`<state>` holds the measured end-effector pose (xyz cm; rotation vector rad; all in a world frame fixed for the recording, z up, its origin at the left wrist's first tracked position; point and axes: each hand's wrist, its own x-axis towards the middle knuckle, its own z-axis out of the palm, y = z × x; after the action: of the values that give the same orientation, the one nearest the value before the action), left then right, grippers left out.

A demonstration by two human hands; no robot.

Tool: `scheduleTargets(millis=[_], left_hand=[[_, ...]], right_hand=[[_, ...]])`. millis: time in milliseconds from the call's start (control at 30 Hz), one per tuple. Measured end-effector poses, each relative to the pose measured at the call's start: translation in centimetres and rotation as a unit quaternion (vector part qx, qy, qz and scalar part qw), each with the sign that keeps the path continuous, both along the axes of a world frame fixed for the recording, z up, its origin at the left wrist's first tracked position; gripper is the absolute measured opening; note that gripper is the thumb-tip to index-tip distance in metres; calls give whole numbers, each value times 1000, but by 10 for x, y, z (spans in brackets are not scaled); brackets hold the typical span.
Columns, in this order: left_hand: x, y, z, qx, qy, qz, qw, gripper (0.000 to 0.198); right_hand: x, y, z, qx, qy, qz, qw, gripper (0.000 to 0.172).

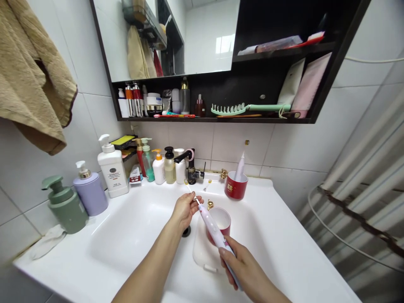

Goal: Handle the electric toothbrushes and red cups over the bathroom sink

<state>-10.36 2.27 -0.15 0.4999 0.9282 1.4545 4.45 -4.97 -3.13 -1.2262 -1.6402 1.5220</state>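
Note:
My right hand (244,267) is wrapped round the body of a white and pink electric toothbrush (213,227), held slanted over the white sink (132,235). At the brush's top end, my left hand (184,208) pinches the thin brush head. Just behind the toothbrush a red cup (222,221) with a white inside stands in the basin. The black faucet (187,162) rises at the back of the sink.
A second red cup (236,185) holding a toothbrush stands on the back ledge. Pump bottles (112,168) line the left counter and the wall behind the tap. A tan towel (30,71) hangs at left. A black shelf (221,119) with a green brush is overhead.

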Motion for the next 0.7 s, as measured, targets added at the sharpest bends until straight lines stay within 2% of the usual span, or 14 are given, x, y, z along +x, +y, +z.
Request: scheduleTargets(millis=[200, 367, 500, 633, 700], left_hand=[[6, -1, -2, 3, 20, -2, 1000, 8], [10, -3, 0, 5, 12, -1, 1000, 7], [13, -5, 1, 4, 1, -8, 1000, 7], [15, -7, 2, 8, 2, -11, 1000, 7], [16, -7, 2, 11, 2, -12, 1000, 6]], right_hand=[[-3, -1, 1, -26, 16, 8, 1000, 23], [-7, -4, 6, -30, 34, -14, 999, 20], [-8, -7, 10, -53, 63, 0, 997, 21], [-8, -8, 9, -39, 39, -29, 998, 20], [-7, -8, 9, -53, 45, -16, 997, 20]])
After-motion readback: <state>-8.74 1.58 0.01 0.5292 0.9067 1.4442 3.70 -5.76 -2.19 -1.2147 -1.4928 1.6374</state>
